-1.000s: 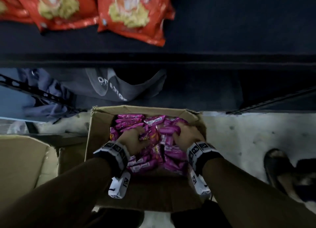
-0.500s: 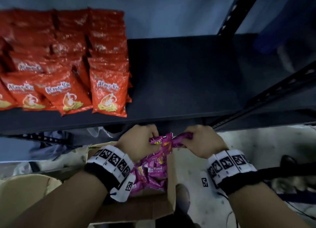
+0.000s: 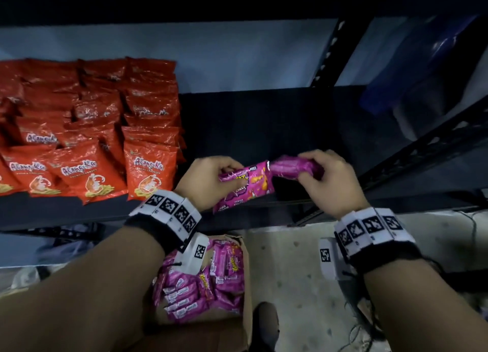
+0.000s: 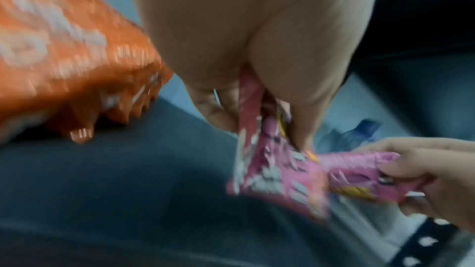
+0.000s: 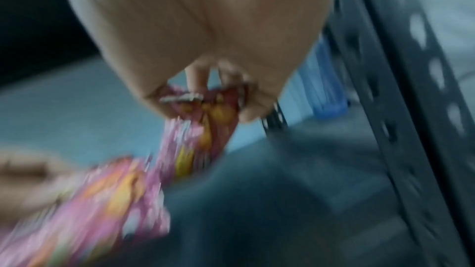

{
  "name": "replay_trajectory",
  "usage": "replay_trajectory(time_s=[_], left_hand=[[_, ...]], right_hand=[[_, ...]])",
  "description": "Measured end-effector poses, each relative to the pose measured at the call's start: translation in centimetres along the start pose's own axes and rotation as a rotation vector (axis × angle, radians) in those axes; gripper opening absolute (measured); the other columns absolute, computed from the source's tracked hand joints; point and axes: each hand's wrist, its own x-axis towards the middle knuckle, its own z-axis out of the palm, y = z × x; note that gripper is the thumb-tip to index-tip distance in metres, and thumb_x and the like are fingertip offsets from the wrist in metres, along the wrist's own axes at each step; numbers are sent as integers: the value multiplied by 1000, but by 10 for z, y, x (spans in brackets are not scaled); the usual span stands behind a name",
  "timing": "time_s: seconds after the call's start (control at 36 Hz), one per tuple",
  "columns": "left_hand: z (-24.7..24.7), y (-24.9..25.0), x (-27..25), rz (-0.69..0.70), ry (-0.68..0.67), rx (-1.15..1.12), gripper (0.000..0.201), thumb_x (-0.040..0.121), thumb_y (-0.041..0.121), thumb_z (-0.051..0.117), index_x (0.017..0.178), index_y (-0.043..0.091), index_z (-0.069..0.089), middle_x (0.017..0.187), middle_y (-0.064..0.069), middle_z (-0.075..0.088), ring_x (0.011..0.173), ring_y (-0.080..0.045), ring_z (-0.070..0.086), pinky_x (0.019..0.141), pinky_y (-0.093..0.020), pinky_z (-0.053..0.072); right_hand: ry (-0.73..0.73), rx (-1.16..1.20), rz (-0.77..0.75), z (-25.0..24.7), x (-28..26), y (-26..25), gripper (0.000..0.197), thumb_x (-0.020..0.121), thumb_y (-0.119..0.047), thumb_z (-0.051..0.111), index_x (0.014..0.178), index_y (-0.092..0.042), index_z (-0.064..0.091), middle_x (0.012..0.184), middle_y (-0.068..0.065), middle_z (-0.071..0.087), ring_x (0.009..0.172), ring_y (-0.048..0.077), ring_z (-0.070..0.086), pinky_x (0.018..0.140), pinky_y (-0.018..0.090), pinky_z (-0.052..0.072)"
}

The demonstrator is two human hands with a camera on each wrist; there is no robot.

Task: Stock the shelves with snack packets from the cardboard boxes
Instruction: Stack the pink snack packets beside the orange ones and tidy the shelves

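Note:
Both hands hold pink snack packets (image 3: 248,185) over the front of the dark shelf (image 3: 250,124). My left hand (image 3: 211,180) grips the left end of the packets (image 4: 280,172), fingers curled round them. My right hand (image 3: 324,177) grips the right end (image 3: 293,166), also seen blurred in the right wrist view as pink packets (image 5: 200,125). Below, on the floor, the cardboard box (image 3: 206,333) stands open with several more pink packets (image 3: 206,285) inside.
Rows of red-orange snack bags (image 3: 87,129) fill the left half of the shelf. A black perforated upright (image 3: 327,53) and brace (image 3: 427,150) bound the shelf on the right. A blue object (image 3: 422,69) lies beyond. Another cardboard box (image 3: 15,299) sits at lower left.
Both hands have lifted a handful of pink packets out of the box and up to the shelf's front edge. The view has tilted up from the box to the shelf.

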Motion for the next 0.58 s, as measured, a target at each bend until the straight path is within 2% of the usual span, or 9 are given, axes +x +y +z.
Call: replay_trajectory(time_s=[0.08, 0.14, 0.19, 0.25, 0.31, 0.36, 0.44, 0.5, 0.58], left_hand=[[12, -5, 16, -77, 53, 29, 33, 82, 43, 82, 112, 29, 75, 97, 14, 71, 91, 1, 63, 82, -15, 49], [19, -8, 24, -128, 111, 31, 37, 81, 45, 82, 113, 30, 72, 95, 13, 67, 88, -1, 62, 77, -13, 46], [25, -11, 31, -158, 153, 47, 38, 82, 43, 82, 115, 28, 70, 94, 12, 65, 88, -5, 63, 77, -16, 46], [30, -14, 36, -167, 148, 108, 38, 85, 43, 79, 117, 26, 68, 100, 8, 67, 93, -9, 64, 83, -23, 50], [35, -15, 39, -163, 121, 252, 41, 87, 46, 73, 123, 27, 65, 112, 3, 66, 105, -17, 63, 92, -37, 53], [40, -13, 40, -167, 97, 420, 51, 90, 49, 67, 135, 29, 57, 125, -1, 59, 120, -25, 55, 100, -45, 48], [51, -5, 40, -133, 91, 486, 58, 93, 50, 61, 144, 28, 50, 137, -1, 52, 128, -27, 47, 104, -45, 40], [60, -5, 40, -113, 76, 494, 61, 95, 49, 59, 150, 27, 44, 147, 0, 47, 135, -26, 44, 113, -46, 34], [71, -10, 40, -137, 26, 502, 66, 100, 50, 48, 159, 28, 28, 164, 2, 30, 151, -21, 25, 124, -51, 15]], right_hand=[[77, -59, -49, 23, 9, 17, 37, 84, -17, 73, 121, -20, 70, 103, 7, 62, 97, 33, 56, 89, 37, 47], [104, -68, -62, 38, 13, 28, 36, 86, -21, 74, 122, -18, 69, 107, 9, 61, 98, 32, 53, 89, 42, 49], [99, -72, -51, 47, 14, 36, 39, 88, -27, 75, 125, -16, 67, 110, 9, 60, 101, 30, 51, 91, 42, 49], [89, -83, -42, 52, 14, 42, 46, 86, -29, 78, 129, -17, 65, 113, 10, 57, 103, 29, 49, 92, 41, 49], [74, -127, -23, 54, 14, 45, 53, 83, -32, 82, 132, -20, 63, 116, 11, 55, 104, 31, 48, 93, 46, 49], [46, -198, 36, 54, 14, 45, 60, 81, -43, 82, 135, -26, 60, 122, 9, 53, 109, 32, 46, 94, 49, 48], [49, -244, 62, 54, 17, 43, 67, 82, -58, 75, 140, -29, 56, 132, 7, 51, 122, 34, 43, 97, 53, 43], [62, -245, -7, 57, 21, 41, 65, 87, -56, 69, 143, -25, 54, 142, 9, 50, 132, 34, 42, 101, 55, 42], [19, -282, -96, 69, 29, 40, 60, 96, -46, 61, 149, -20, 49, 155, 9, 45, 145, 31, 37, 112, 57, 37]])
